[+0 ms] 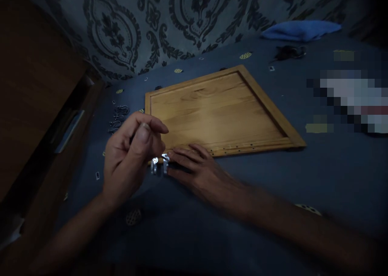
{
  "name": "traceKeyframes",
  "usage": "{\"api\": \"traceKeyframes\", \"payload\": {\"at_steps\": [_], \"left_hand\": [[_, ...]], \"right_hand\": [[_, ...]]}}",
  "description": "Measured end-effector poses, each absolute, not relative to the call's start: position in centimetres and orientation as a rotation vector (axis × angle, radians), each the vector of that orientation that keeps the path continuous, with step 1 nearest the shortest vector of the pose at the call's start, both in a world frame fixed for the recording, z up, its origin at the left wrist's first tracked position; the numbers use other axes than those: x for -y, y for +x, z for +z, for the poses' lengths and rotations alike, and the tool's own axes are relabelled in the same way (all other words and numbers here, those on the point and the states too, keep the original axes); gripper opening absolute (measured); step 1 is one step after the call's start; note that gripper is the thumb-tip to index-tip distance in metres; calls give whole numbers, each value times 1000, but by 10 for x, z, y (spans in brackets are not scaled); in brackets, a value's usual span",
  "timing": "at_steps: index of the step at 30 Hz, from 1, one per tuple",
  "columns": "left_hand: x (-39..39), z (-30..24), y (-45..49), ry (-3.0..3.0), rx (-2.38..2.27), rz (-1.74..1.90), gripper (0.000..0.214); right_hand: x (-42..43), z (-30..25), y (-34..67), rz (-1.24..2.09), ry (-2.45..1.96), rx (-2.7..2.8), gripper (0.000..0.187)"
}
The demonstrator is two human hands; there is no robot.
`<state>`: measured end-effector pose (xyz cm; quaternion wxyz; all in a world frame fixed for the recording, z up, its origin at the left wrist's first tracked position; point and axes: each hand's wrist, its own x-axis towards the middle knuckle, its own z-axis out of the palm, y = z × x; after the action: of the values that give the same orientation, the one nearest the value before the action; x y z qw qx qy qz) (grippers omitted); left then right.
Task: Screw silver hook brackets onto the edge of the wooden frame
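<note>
A framed wooden panel [206, 110] lies on the dark blue patterned sheet, with a row of small dark holes along its near edge. Raised above the panel's near left corner, my left hand [133, 154] is closed, its fingers curled in towards the thumb. Whatever may be between those fingers is hidden. Two small silver metal fittings [165, 163] stand out at the near edge, beside the fingertips of my right hand [200, 167]. That hand rests with fingers stretched out along the panel's edge, and no object shows in its grasp.
Several dark metal pieces [119, 116] lie on the sheet at left. A blue cloth [300, 30] lies at the back right, with a dark tangled item [287, 53] in front. A pixelated pale object [360, 100] is at right. Wooden furniture [33, 86] borders the left.
</note>
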<state>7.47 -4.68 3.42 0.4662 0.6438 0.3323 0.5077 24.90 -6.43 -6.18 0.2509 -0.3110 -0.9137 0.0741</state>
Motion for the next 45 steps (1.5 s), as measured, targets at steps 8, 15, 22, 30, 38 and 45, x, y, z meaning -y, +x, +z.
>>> {"api": "traceKeyframes", "payload": {"at_steps": [8, 15, 22, 30, 38, 45], "left_hand": [[32, 43, 83, 1554, -785, 1125, 11], [21, 45, 78, 1485, -639, 988, 14], [17, 50, 55, 1862, -782, 982, 19], [27, 60, 37, 2553, -1238, 929, 14], [35, 59, 37, 2537, -1262, 933, 13], [37, 63, 33, 2668, -1186, 806, 14]], "right_hand": [[64, -61, 250, 240, -841, 2501, 35], [64, -61, 249, 229, -881, 2523, 33], [64, -63, 250, 235, -863, 2507, 34], [64, -60, 251, 275, -859, 2515, 33], [64, -65, 251, 291, -838, 2487, 33], [64, -64, 252, 301, -821, 2474, 31]]}}
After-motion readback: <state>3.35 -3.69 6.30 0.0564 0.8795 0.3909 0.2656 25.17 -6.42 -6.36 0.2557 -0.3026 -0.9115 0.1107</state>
